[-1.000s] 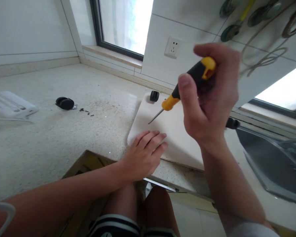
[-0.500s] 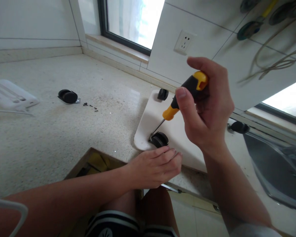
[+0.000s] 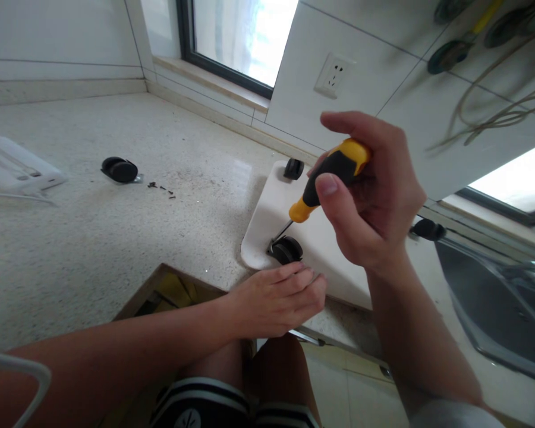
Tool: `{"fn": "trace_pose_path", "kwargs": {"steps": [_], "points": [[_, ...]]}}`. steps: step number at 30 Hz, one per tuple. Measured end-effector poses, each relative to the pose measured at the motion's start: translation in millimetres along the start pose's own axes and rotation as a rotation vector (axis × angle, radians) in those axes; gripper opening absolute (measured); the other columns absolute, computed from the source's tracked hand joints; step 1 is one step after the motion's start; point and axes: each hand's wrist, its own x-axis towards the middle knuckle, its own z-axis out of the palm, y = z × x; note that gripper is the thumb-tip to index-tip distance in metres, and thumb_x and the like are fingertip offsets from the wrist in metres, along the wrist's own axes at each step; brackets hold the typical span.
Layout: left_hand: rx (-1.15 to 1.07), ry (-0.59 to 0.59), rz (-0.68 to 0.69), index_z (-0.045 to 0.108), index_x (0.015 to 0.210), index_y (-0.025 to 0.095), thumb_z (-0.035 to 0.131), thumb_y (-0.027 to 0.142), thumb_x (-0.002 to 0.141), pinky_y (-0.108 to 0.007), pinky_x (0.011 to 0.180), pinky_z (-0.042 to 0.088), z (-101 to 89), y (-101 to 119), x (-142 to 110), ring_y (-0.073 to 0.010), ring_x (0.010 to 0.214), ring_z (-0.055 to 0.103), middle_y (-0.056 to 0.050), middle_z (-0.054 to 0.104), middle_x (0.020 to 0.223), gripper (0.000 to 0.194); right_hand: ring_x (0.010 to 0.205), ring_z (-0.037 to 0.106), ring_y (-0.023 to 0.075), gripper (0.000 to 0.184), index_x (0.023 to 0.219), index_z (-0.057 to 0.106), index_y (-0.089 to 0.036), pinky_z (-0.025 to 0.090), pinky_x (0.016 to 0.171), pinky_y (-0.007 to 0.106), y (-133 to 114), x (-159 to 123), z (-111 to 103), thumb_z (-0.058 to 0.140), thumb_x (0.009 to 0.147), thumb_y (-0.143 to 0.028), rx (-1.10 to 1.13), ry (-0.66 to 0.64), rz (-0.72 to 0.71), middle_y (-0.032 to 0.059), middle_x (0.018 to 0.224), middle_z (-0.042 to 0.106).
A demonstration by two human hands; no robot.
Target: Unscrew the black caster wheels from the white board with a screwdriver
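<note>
My right hand (image 3: 370,196) is closed around the black and yellow handle of a screwdriver (image 3: 325,178). Its metal tip points down-left and meets the mount of a black caster wheel (image 3: 286,249) on the near corner of a white board (image 3: 267,214). My left hand (image 3: 279,297) lies flat, fingers together and stretched out, on the board's near edge just below that wheel. A second caster (image 3: 293,169) sits at the board's far corner, and a third caster (image 3: 423,229) shows to the right behind my right wrist.
A loose black caster (image 3: 119,170) and several small dark screws (image 3: 161,189) lie on the speckled counter (image 3: 93,238). A white device (image 3: 18,169) rests at far left. A steel sink (image 3: 494,297) is on the right. An open drawer (image 3: 169,291) is below the counter edge.
One second ago my left hand covered the board's near corner; it has slid toward me, uncovering the caster. The screwdriver came down and its tip now rests at the caster's mount.
</note>
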Motion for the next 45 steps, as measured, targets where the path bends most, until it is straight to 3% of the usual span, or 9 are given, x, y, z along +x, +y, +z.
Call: {"fn": "trace_pose_path", "kwargs": {"steps": [5,10,16,20,25,29,34,38,45], "points": [[0.000,-0.004,-0.003,0.078,0.138,0.019,0.064,0.026,0.110,-0.040,0.128,0.046,-0.1,1,0,-0.0244,0.136,0.060,-0.010,0.070,0.151,0.032,0.089,0.067,0.0195,0.041,0.145,0.075,-0.036,0.060,0.071,0.037,-8,4,-3,0.066,0.104,-0.037,0.059,-0.040,-0.007,0.0037,0.125,0.075],[-0.021,-0.004,-0.010,0.078,0.138,0.019,0.062,0.026,0.111,-0.040,0.127,0.047,-0.2,0,0,-0.0240,0.135,0.060,-0.008,0.071,0.150,0.033,0.070,0.057,0.0146,0.027,0.124,0.085,-0.031,0.052,0.059,0.035,-18,4,-7,0.083,0.099,-0.038,-0.148,0.080,0.003,0.0015,0.100,0.076],[-0.018,-0.005,-0.011,0.079,0.138,0.019,0.062,0.026,0.111,-0.040,0.128,0.047,0.5,1,0,-0.0241,0.135,0.061,-0.009,0.071,0.150,0.033,0.093,0.073,0.0232,0.049,0.153,0.073,-0.035,0.065,0.080,0.044,-22,6,-19,0.066,0.105,-0.030,0.039,-0.142,0.078,0.0036,0.110,0.077],[-0.017,-0.010,-0.012,0.078,0.140,0.018,0.062,0.026,0.111,-0.041,0.127,0.048,0.9,2,-1,-0.0240,0.135,0.061,-0.009,0.071,0.151,0.034,0.075,0.061,0.0168,0.024,0.123,0.083,-0.031,0.052,0.065,0.037,-22,6,-14,0.081,0.100,-0.036,-0.199,-0.020,0.016,0.0009,0.100,0.077],[-0.023,0.001,-0.012,0.079,0.138,0.018,0.062,0.025,0.111,-0.040,0.127,0.048,0.6,1,0,-0.0237,0.134,0.061,-0.009,0.072,0.149,0.032,0.103,0.075,0.0211,0.051,0.155,0.068,-0.035,0.060,0.077,0.040,-13,3,-8,0.062,0.105,-0.028,0.018,-0.045,0.018,0.0043,0.139,0.073],[-0.013,0.000,-0.008,0.078,0.138,0.018,0.064,0.025,0.110,-0.040,0.127,0.048,0.8,1,0,-0.0239,0.134,0.061,-0.010,0.070,0.150,0.032,0.094,0.070,0.0218,0.030,0.133,0.082,-0.036,0.059,0.072,0.039,-14,3,-6,0.075,0.103,-0.037,-0.092,0.049,0.057,0.0034,0.105,0.073],[-0.007,-0.002,-0.011,0.077,0.139,0.018,0.064,0.026,0.109,-0.040,0.127,0.047,1.8,1,0,-0.0243,0.134,0.061,-0.011,0.069,0.152,0.033,0.120,0.076,0.0267,0.039,0.146,0.074,-0.045,0.069,0.094,0.045,-17,5,-6,0.068,0.108,-0.039,0.113,-0.004,0.134,0.0013,0.138,0.074],[-0.002,-0.013,-0.006,0.076,0.139,0.019,0.065,0.028,0.110,-0.041,0.128,0.046,1.3,1,-1,-0.0249,0.135,0.060,-0.012,0.069,0.152,0.033,0.104,0.072,0.0255,0.034,0.131,0.085,-0.040,0.066,0.084,0.043,-14,4,-6,0.083,0.098,-0.037,-0.020,0.091,0.100,0.0039,0.113,0.075],[-0.012,-0.007,-0.009,0.077,0.139,0.018,0.064,0.027,0.110,-0.041,0.128,0.046,0.7,2,-2,-0.0248,0.135,0.060,-0.010,0.069,0.152,0.033,0.104,0.072,0.0267,0.035,0.137,0.082,-0.039,0.064,0.082,0.045,-15,3,-1,0.076,0.102,-0.038,0.004,0.060,0.077,0.0047,0.117,0.077]]}}
